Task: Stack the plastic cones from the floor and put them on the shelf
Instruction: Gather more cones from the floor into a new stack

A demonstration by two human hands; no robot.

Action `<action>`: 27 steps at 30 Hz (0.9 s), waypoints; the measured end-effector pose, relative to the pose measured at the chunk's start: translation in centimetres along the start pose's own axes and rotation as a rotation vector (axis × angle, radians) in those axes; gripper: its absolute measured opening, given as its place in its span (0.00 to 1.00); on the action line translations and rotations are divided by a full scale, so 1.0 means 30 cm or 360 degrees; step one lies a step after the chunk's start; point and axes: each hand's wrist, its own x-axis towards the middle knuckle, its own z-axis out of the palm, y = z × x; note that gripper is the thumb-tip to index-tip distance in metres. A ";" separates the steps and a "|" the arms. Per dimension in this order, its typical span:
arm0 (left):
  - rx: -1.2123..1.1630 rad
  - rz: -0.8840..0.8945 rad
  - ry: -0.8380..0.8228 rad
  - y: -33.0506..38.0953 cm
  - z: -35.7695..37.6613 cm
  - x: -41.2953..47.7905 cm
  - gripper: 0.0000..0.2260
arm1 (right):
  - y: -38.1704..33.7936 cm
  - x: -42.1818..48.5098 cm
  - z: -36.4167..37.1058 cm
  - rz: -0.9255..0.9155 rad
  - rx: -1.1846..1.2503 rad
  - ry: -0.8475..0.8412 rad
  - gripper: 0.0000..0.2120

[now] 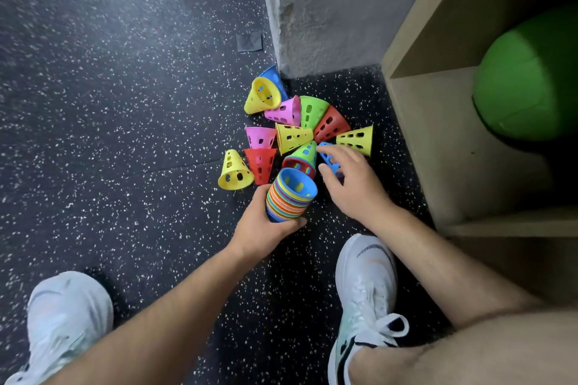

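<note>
Right leg point(469, 350) foreground | left grip point(262, 228) clasps cone stack point(289, 197) | right grip point(356, 187) fingers spread over blue cone point(327, 156)

Smooth plastic cones point(294, 136) lie on matt speckled rubber floor point(109, 103), beside rough plaster wall point(328, 9) and matt wooden shelf point(438, 134).

loose cones point(294, 136) on floor point(125, 103) | shelf point(453, 141) right of them | stack point(289, 198) before them

Green ball point(525, 81), white sneaker point(364, 278) (right foot), grey wall point(328, 9).
</note>
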 end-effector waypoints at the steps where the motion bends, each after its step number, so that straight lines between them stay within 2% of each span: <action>1: -0.0006 -0.0008 0.0013 -0.004 -0.011 0.001 0.31 | 0.014 0.026 0.017 -0.0111 -0.0182 -0.0084 0.16; 5: -0.0016 -0.0039 0.0047 -0.018 -0.053 0.009 0.31 | 0.029 0.091 0.077 -0.0345 -0.0627 -0.0400 0.17; 8: -0.0027 -0.0066 0.0061 -0.030 -0.071 0.016 0.32 | 0.027 0.115 0.101 -0.0441 -0.0727 -0.0469 0.13; 10: -0.0031 -0.0064 0.0066 -0.038 -0.075 0.021 0.33 | 0.028 0.116 0.104 -0.0505 -0.0765 -0.0492 0.15; 13: -0.0029 -0.0056 0.0062 -0.046 -0.077 0.029 0.33 | 0.009 0.108 0.074 -0.0471 -0.0709 -0.0407 0.24; 15: -0.0030 -0.0056 0.0056 -0.047 -0.075 0.036 0.33 | -0.002 0.114 0.042 -0.0380 -0.0604 -0.0280 0.26; 19: -0.0034 -0.0048 0.0031 -0.042 -0.063 0.053 0.30 | -0.004 0.120 -0.031 -0.0358 -0.0349 0.0041 0.19; 22: -0.0019 -0.0025 0.0027 -0.037 -0.047 0.069 0.31 | -0.005 0.111 -0.078 -0.0396 -0.0317 0.0229 0.17; 24: -0.0013 -0.0007 0.0020 -0.031 -0.033 0.080 0.31 | -0.011 0.102 -0.104 -0.0460 -0.0369 0.0195 0.16; 27: 0.0011 0.0024 0.0015 -0.012 -0.013 0.095 0.31 | -0.022 0.073 -0.127 -0.0492 -0.0403 -0.0103 0.19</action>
